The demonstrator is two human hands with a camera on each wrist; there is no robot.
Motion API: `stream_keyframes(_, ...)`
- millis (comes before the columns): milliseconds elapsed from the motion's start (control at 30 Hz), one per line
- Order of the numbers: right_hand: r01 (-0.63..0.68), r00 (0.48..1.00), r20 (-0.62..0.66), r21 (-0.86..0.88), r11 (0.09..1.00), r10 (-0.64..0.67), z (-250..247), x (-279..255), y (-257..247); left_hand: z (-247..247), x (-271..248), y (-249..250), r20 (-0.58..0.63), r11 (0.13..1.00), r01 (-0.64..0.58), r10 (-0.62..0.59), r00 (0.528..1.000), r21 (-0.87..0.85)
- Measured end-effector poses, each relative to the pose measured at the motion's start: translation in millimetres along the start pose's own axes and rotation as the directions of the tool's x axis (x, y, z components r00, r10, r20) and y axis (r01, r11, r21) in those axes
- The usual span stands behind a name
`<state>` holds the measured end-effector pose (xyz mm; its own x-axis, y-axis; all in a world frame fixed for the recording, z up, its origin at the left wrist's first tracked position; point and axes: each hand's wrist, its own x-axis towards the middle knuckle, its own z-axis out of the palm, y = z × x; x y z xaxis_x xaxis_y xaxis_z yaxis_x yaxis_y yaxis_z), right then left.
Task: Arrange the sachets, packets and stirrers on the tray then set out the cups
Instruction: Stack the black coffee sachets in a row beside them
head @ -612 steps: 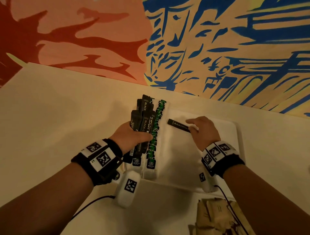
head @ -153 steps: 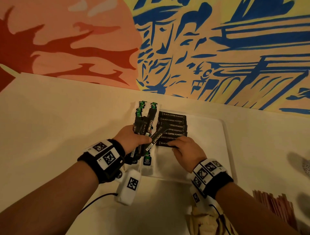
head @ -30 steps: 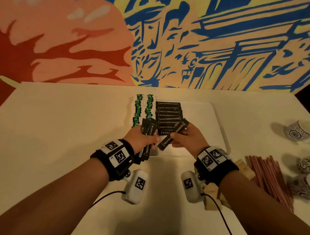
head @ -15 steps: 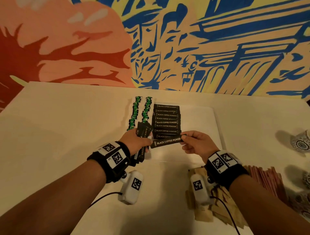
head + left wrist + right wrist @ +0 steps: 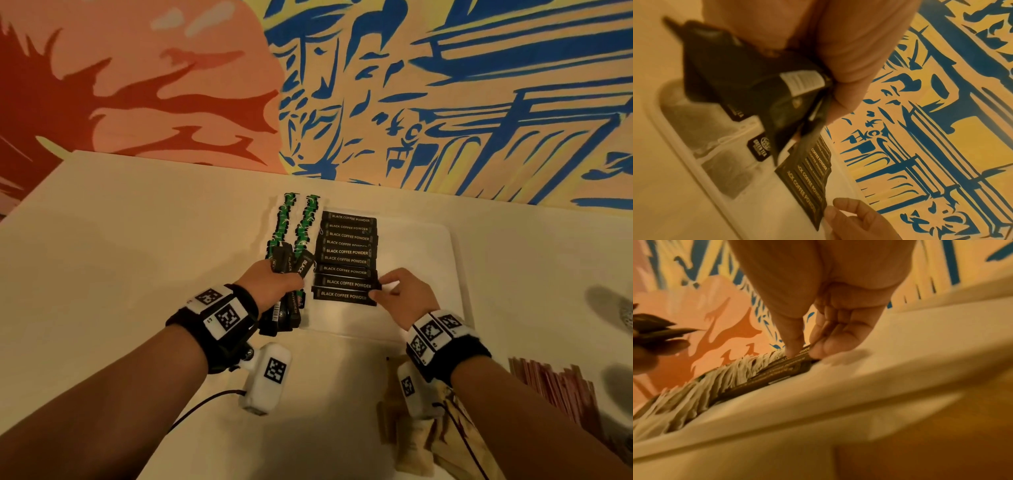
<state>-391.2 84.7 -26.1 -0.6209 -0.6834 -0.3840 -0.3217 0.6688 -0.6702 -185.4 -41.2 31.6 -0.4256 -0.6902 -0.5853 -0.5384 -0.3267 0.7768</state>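
Observation:
A white tray (image 5: 428, 274) holds two rows of green-tagged tea bags (image 5: 294, 222) along its left side. Beside them lies a column of black coffee powder sachets (image 5: 347, 251). My left hand (image 5: 270, 281) hovers over the tea bags and grips a bunch of black sachets (image 5: 291, 267), also seen in the left wrist view (image 5: 766, 91). My right hand (image 5: 378, 289) pinches the right end of the nearest sachet (image 5: 342, 295), which lies flat at the near end of the column. In the right wrist view my thumb and forefinger (image 5: 795, 348) pinch that sachet end (image 5: 797, 358).
Brown paper packets (image 5: 428, 428) lie on the table under my right wrist. A pile of reddish stirrers (image 5: 555, 387) sits at the right, with a patterned cup (image 5: 627, 318) at the right edge. The right half of the tray is bare. A painted wall stands behind.
My right hand has brought its sachet down from just above the tray and laid it level at the near end of the column. The left hand still holds its bunch.

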Motion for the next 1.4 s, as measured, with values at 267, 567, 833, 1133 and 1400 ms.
stream_keyframes(267,0.351,0.936,0.125,-0.285,0.892,-0.328,0.3,7.1,-2.4,11.9,7.6,5.3,0.009,0.999,-0.054,0.054,0.999,-0.001)
stream_keyframes(567,0.384,0.923,0.185,-0.387,0.838,-0.337,5.6,18.1,-7.7,10.0,6.9,4.1,0.001,0.997,-0.045,0.046,0.999,-0.067)
stream_keyframes(833,0.388,0.921,0.171,-0.361,0.848,-0.349,8.3,18.6,-7.9,7.8,19.0,-1.1,-0.024,0.999,-0.024,0.023,0.999,-0.036)
stream_keyframes(1133,0.162,0.93,0.228,0.45,0.878,-0.288,12.9,2.6,-37.9,25.5,25.9,1.1,0.054,0.998,-0.062,0.06,0.997,0.028)
stream_keyframes(1400,0.063,0.933,0.266,0.541,0.839,-0.242,14.5,5.6,-38.1,31.6,26.7,-6.0,0.088,0.997,-0.061,0.056,0.995,0.057)
